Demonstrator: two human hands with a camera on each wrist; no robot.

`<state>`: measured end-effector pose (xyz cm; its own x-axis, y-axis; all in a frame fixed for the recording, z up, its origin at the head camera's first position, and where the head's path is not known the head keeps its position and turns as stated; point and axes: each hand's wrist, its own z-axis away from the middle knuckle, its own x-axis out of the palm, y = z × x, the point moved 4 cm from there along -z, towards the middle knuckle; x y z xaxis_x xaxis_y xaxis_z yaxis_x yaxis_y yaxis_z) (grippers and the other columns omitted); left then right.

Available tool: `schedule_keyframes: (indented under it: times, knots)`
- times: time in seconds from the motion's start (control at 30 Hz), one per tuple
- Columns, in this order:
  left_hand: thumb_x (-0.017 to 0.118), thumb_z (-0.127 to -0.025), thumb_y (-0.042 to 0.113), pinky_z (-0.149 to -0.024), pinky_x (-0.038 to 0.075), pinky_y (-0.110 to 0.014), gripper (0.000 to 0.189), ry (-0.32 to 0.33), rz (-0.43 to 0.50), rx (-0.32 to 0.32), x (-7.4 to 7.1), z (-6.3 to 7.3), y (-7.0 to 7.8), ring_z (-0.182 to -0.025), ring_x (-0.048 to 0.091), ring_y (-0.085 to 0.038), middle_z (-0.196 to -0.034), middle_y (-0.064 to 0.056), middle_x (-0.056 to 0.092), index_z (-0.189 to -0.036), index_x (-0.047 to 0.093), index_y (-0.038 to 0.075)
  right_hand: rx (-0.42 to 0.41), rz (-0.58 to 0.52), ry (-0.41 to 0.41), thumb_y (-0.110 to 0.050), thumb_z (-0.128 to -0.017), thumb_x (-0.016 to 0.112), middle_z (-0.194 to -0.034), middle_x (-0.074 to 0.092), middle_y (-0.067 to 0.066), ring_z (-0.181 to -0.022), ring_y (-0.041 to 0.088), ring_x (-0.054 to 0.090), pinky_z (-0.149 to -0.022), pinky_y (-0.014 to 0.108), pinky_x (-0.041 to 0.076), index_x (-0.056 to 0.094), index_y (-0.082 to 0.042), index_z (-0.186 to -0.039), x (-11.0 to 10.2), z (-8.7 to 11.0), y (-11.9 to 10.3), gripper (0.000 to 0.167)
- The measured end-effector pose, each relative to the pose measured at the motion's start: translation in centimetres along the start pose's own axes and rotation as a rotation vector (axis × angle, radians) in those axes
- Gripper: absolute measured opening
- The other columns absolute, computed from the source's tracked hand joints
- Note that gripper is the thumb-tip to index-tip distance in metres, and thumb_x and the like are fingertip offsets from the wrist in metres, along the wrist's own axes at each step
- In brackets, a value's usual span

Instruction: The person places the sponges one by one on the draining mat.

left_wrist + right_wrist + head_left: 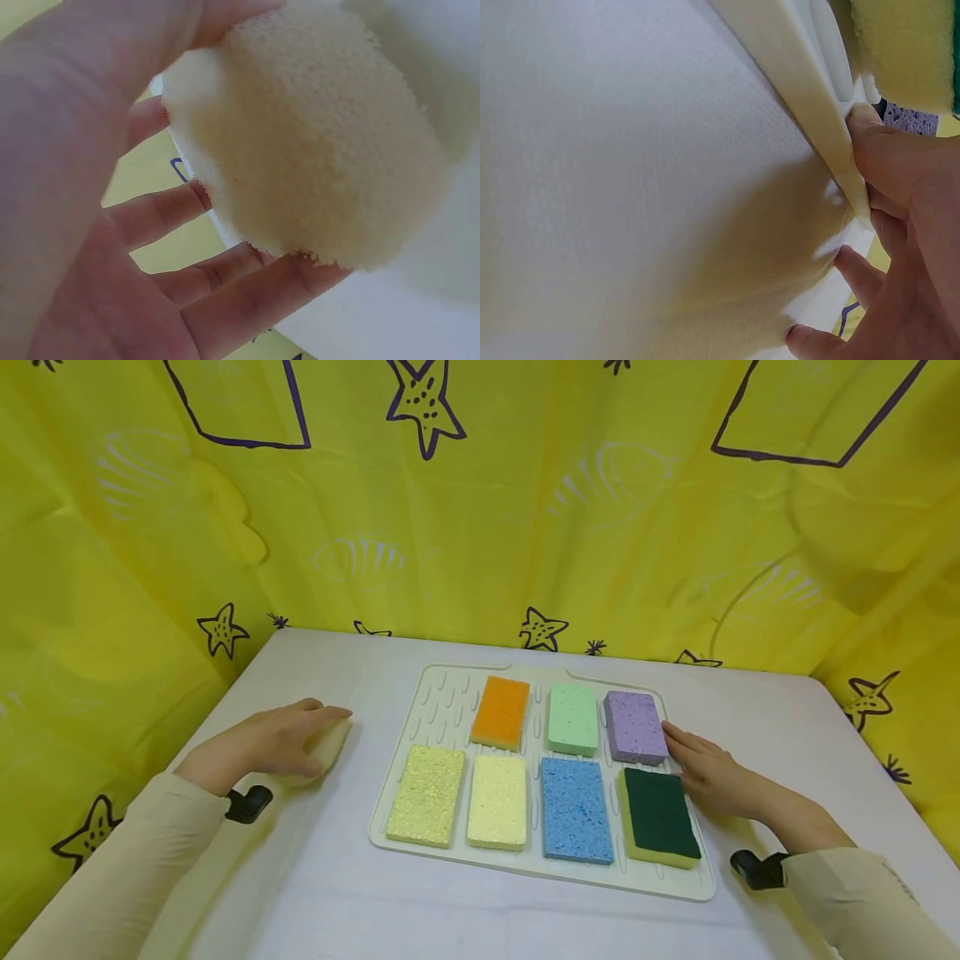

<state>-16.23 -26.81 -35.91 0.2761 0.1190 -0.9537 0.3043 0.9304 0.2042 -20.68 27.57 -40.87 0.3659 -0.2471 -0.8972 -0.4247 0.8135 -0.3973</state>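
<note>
My left hand [281, 739] holds a pale cream sponge [322, 142] between thumb and fingers, low over the white table left of the tray. At the right edge of the off-white ribbed tray [420, 710], my right hand [716, 777] rests with fairly straight fingers. Its thumb [889, 142] touches the tray rim, while other fingertips reach the table. Nearest that hand on the tray are a purple sponge [636, 727] and a yellow sponge with a dark green top [662, 814]. The far side of the cream sponge is hidden in the left wrist view.
The tray's back row also holds an orange sponge [501, 712] and a mint green one [573, 718]. In front lie a speckled yellow sponge [426, 793], a pale yellow one [498, 802] and a blue one [576, 810]. A yellow curtain [480, 527] hangs behind the table.
</note>
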Motion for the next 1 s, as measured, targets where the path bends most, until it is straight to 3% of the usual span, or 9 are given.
schedule_keyframes:
  times: [0.2,0.5,0.7,0.83,1.0]
  knots:
    - [0.072,-0.075,0.018,-0.091,0.051,-0.058,0.073,0.035,-0.025,0.028,-0.4,-0.6,0.7,-0.113,0.060,-0.038,-0.135,-0.026,0.054,-0.145,0.050,0.010,0.000,-0.009,-0.005,-0.007,-0.096,0.054,-0.159,0.019,0.032,-0.140,0.058,0.021,-0.109,0.073,0.020,0.027,0.014,-0.149,0.1,0.0,0.0,0.064]
    - [0.071,-0.079,0.019,-0.088,0.053,-0.055,0.062,0.172,-0.090,0.150,-1.2,-1.5,2.2,-0.109,0.063,-0.042,-0.130,-0.030,0.059,-0.137,0.057,0.005,-0.011,0.009,0.004,-0.007,-0.096,0.054,-0.158,0.020,0.033,-0.140,0.058,0.021,-0.108,0.074,0.021,0.027,0.015,-0.149,0.0,0.0,0.0,0.063]
    - [0.070,-0.080,0.017,-0.084,0.055,-0.051,0.054,0.222,-0.110,0.204,-1.6,-1.8,3.0,-0.102,0.066,-0.038,-0.127,-0.026,0.062,-0.132,0.063,0.006,-0.003,0.007,-0.002,-0.007,-0.096,0.054,-0.159,0.019,0.033,-0.140,0.058,0.021,-0.109,0.074,0.020,0.027,0.015,-0.149,0.0,0.0,0.0,0.063]
    - [0.071,-0.079,0.015,-0.081,0.056,-0.048,0.052,0.236,-0.103,0.220,-1.7,-2.2,3.5,-0.096,0.067,-0.033,-0.128,-0.024,0.062,-0.131,0.064,0.009,-0.003,0.010,-0.001,-0.006,-0.095,0.054,-0.158,0.019,0.033,-0.140,0.058,0.021,-0.108,0.074,0.020,0.027,0.015,-0.148,0.0,0.0,0.0,0.063]
    - [0.072,-0.080,0.016,-0.086,0.055,-0.050,0.053,0.222,-0.091,0.217,-1.7,-2.8,4.1,-0.103,0.066,-0.037,-0.132,-0.026,0.059,-0.132,0.064,0.011,-0.004,0.007,0.000,-0.007,-0.095,0.054,-0.158,0.019,0.034,-0.140,0.058,0.021,-0.109,0.074,0.021,0.027,0.015,-0.148,0.0,0.0,-0.1,0.063]
